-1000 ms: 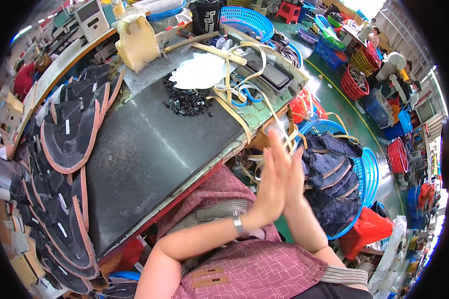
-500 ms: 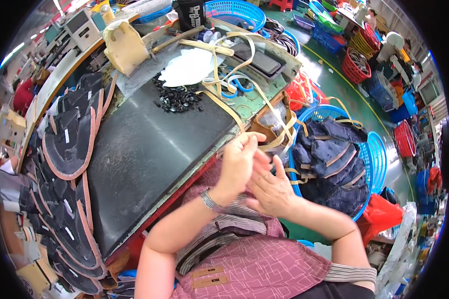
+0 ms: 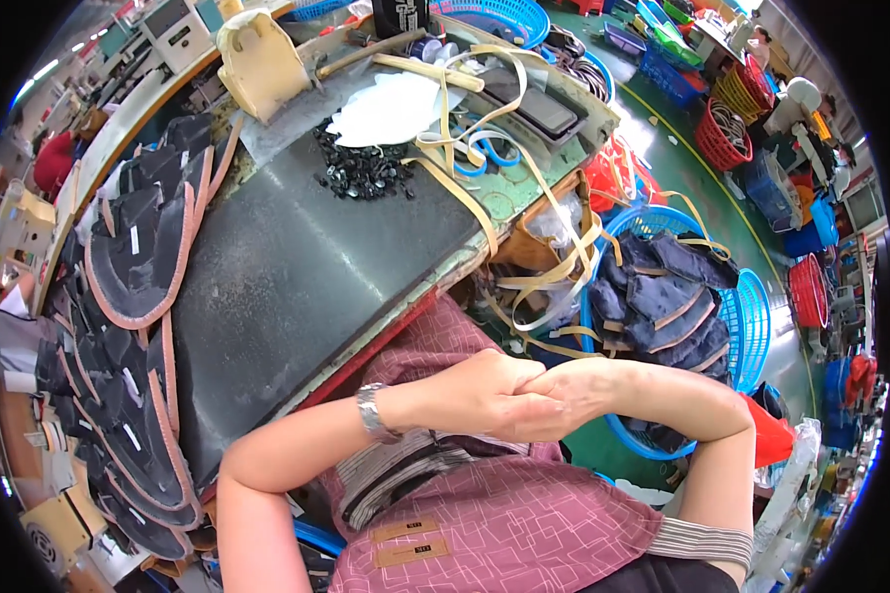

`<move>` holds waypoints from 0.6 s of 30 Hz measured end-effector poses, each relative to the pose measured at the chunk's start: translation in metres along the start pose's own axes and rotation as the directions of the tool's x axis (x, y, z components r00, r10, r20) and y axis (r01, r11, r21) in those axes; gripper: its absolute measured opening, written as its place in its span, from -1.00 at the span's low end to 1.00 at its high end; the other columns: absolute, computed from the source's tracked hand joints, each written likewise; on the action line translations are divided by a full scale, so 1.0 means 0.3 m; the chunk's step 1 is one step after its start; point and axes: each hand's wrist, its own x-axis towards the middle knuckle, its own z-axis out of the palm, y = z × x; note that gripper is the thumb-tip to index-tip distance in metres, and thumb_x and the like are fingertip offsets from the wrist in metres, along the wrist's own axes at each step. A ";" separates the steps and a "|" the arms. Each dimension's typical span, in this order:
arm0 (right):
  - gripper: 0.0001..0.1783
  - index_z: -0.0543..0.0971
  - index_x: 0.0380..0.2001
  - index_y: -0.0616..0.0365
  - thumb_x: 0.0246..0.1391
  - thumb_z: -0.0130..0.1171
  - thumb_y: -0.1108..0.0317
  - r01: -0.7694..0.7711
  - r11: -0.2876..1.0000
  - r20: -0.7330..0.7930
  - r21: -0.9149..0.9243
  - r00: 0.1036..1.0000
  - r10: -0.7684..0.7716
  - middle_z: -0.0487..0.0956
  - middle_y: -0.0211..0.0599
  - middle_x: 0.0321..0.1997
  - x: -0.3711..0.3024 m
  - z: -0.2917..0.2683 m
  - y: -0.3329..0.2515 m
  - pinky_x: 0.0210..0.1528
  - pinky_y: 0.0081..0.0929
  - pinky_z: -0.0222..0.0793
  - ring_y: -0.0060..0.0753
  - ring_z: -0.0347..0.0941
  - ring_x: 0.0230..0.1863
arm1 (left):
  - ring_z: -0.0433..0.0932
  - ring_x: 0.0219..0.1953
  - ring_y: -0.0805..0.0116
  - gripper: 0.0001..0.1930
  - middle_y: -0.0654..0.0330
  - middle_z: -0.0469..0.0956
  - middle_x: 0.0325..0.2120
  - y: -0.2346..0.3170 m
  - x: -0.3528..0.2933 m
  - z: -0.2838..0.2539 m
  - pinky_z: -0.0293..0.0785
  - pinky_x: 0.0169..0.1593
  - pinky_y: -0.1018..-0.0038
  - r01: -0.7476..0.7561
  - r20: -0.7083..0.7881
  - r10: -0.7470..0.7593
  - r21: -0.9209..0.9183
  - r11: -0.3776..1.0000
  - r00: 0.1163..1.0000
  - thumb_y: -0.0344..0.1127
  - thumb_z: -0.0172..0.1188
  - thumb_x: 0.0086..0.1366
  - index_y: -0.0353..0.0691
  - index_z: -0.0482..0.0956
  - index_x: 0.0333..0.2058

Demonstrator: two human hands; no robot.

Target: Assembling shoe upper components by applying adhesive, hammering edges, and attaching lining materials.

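My left hand (image 3: 485,388) and my right hand (image 3: 574,393) are clasped together in front of the apron (image 3: 504,514), closed on each other. Some of the fingers are hidden where the hands overlap, and no tool or workpiece shows in them. A metal-banded watch (image 3: 371,413) is on my left wrist. Beyond my hands, a dark work surface (image 3: 297,287) reaches away to the left. Cream-coloured tape (image 3: 465,203) hangs over its right edge in loops.
Small black pieces (image 3: 366,173) lie heaped beside a white sheet (image 3: 386,107), with blue-handled scissors (image 3: 499,150) nearby. Dark curved pieces with pink edging (image 3: 133,267) are stacked at left. A blue basket (image 3: 752,326) with dark fabric pieces (image 3: 667,296) stands at right.
My hands have come down and nearer to my body, from palms meeting with raised, spread fingers to a closed clasp. The view has shifted slightly.
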 end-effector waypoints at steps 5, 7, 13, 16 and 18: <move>-0.53 0.37 0.07 0.09 0.06 -0.10 0.25 -0.039 0.999 -0.180 0.028 0.983 0.044 0.33 -0.47 0.17 0.022 -0.023 0.042 0.31 -0.44 0.00 -0.51 0.20 0.22 | 0.42 -0.48 0.48 -0.74 0.19 0.41 -0.58 0.021 -0.077 -0.080 0.36 -0.34 0.50 0.140 0.295 -0.050 -0.293 0.946 0.954 -0.21 -0.01 0.32 -0.29 0.36 -0.45; -0.53 0.37 0.07 0.08 0.06 -0.11 0.24 -0.029 0.998 -0.245 0.050 0.969 0.040 0.33 -0.50 0.16 0.016 -0.015 0.047 0.32 -0.43 -0.02 -0.54 0.19 0.22 | 0.42 -0.48 0.49 -0.74 0.17 0.43 -0.57 -0.002 -0.086 -0.070 0.37 -0.36 0.50 0.123 0.277 -0.036 -0.304 0.945 0.960 -0.21 0.01 0.31 -0.30 0.38 -0.43; -0.55 0.47 -0.06 0.11 -0.09 0.01 0.24 0.015 0.997 -0.027 0.071 1.000 -0.013 0.43 -0.46 0.01 0.041 0.045 0.001 0.16 -0.39 0.18 -0.50 0.30 0.08 | 0.38 -0.51 0.59 -0.74 0.25 0.44 -0.58 -0.037 -0.030 -0.010 0.35 -0.47 0.53 0.212 0.125 -0.191 -0.180 0.961 0.974 -0.20 0.11 0.24 -0.32 0.46 -0.44; -0.60 0.49 -0.17 0.15 -0.12 0.07 0.22 -0.116 0.956 -0.148 0.269 0.976 0.160 0.48 -0.43 -0.13 0.035 0.037 0.052 0.01 -0.32 0.28 -0.41 0.39 -0.06 | 0.33 -0.51 0.70 -0.74 0.38 0.42 -0.65 -0.019 0.003 0.009 0.33 -0.51 0.60 0.203 -0.066 -0.237 -0.331 0.921 0.969 -0.23 0.15 0.22 -0.31 0.49 -0.54; -0.65 0.50 -0.21 0.20 -0.04 0.06 0.23 -0.203 0.686 -0.185 0.699 0.875 0.448 0.50 -0.37 -0.23 0.061 -0.006 0.099 -0.06 -0.28 0.31 -0.28 0.44 -0.22 | 0.37 -0.47 0.69 -0.73 0.40 0.44 -0.62 0.008 0.018 0.020 0.36 -0.49 0.60 -0.029 -0.370 -0.202 -0.533 0.846 0.907 -0.21 0.12 0.24 -0.28 0.51 -0.53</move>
